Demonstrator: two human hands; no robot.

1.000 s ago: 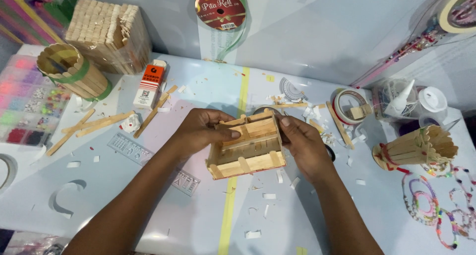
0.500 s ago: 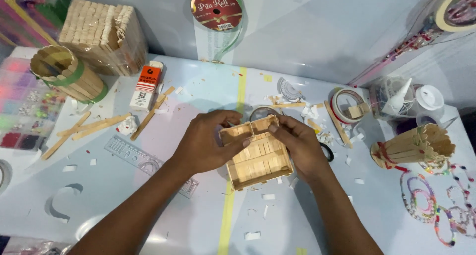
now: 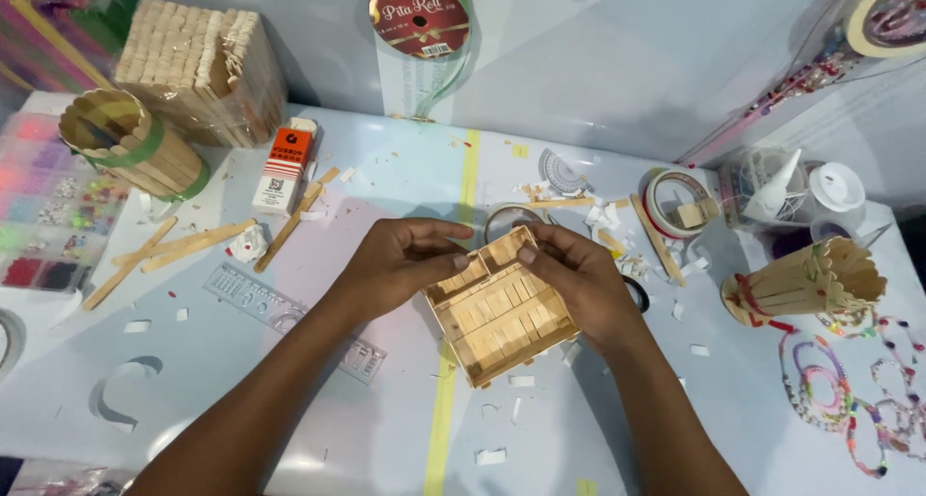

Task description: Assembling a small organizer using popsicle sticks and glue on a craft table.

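A small open box built of wooden craft sticks (image 3: 502,313) lies in the middle of the pale table (image 3: 386,168), its open side facing up and turned at an angle. My left hand (image 3: 400,264) grips its left wall, thumb on the rim. My right hand (image 3: 579,279) holds the far right wall, fingers curled over the top edge. Both thumbs meet near the box's far corner.
A stick cup with green tape (image 3: 130,144) and a wrapped stack of sticks (image 3: 198,57) stand at the back left. A glue box (image 3: 285,163), loose sticks (image 3: 183,245), a clear ruler (image 3: 256,298), tape rolls (image 3: 675,202), another stick cup (image 3: 805,279), bead bracelets (image 3: 849,399) and paper scraps surround the box.
The box has been turned from tilted on its side to lying flat with the open face up, and both hands have shifted along its walls.
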